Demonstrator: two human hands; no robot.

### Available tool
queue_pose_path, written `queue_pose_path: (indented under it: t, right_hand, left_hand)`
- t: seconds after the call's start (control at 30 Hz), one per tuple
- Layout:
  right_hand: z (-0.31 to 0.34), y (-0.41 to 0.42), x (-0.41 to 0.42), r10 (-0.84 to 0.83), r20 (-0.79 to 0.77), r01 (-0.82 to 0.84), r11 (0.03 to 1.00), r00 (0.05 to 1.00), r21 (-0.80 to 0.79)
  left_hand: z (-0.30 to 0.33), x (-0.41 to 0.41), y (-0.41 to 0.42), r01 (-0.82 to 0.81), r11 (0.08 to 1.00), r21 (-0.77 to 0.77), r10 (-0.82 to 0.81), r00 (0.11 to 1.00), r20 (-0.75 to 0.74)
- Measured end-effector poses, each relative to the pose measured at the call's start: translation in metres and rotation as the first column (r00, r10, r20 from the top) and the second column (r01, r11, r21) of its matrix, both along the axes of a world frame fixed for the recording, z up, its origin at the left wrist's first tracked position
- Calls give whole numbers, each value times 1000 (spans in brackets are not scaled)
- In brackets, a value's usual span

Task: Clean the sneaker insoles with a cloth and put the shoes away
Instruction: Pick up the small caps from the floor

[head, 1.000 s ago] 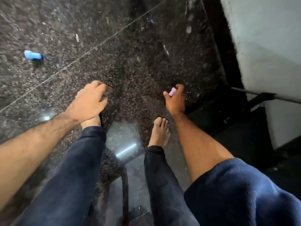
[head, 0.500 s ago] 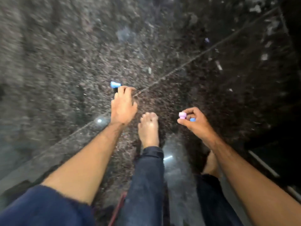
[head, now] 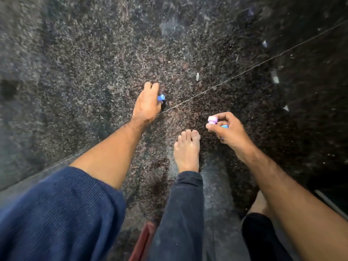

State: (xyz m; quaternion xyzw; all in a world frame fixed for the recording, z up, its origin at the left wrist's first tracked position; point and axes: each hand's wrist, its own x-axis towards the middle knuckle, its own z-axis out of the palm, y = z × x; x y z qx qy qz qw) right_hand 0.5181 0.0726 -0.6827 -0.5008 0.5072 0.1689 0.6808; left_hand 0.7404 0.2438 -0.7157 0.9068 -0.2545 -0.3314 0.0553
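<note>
While the task says sneakers and a cloth, none of that shows up anywhere: no shoes, no insoles, no cloth in view, so I can't say where they are. What's visible is a person bent over a dark speckled stone floor (head: 94, 72), barefoot, one foot (head: 186, 149) planted between the two arms.

Left hand (head: 146, 104) is down at the floor with its fingers curled around a small blue piece (head: 161, 97), right by a thin seam line (head: 244, 71) in the stone. Can't tell if it has lifted off the floor yet. Right hand (head: 229, 131) hovers just right of the toes, closed on a small pink-purple cap-shaped piece (head: 212, 120) pinched at the fingertips, plus a second blue bit (head: 224, 126) tucked in behind it.

My guess is this is tidying loose bits off the floor, a side step before or between the actual shoe work. Next move probably calls for getting both hands free, so stashing these little pieces somewhere, then going to find the sneakers and cloth. Small slippery things, easy to drop on polished stone.
</note>
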Motion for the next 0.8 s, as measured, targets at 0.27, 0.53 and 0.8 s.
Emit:
queue_pose_path:
  t: [0.27,0.53,0.8]
  right_hand:
    - [95,-23,-22,22,-44,-24,999,999,-46]
    - [271,-31,-57,-114,-122,86,973,986,-216]
    - [503,-20,-103,-249,-77,220,937,965,-272]
  left_hand:
    - [97,-86,-36,-340,916,-212,230,880,-415]
    - [263,-139,-74,-335,904,-266,125,802,-584]
    - [470,-124,-98,-44,916,-398,-201,809,-552]
